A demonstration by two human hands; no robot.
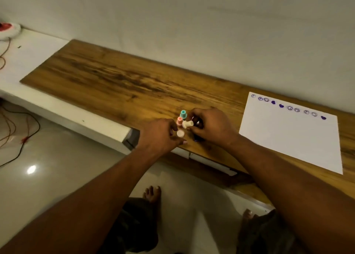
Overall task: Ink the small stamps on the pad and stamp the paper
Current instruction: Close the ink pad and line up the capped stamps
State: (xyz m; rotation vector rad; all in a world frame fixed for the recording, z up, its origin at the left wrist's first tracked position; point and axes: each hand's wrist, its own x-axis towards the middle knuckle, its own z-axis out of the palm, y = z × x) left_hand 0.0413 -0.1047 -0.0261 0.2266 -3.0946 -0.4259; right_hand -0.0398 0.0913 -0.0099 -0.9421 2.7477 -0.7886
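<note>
1. Head view: a white stamp [187, 124], tipped sideways, is pinched by the right hand [211, 127] near the table's [115, 81] front edge.
2. A pale round piece [180, 133] is gripped by the left hand [159, 134].
3. The stamped paper [292, 138] is laid at the right end.

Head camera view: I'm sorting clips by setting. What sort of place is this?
Probably a room in a home: a wooden board on a low white ledge against a plain wall, a glossy floor with loose cables, and bare feet.
</note>
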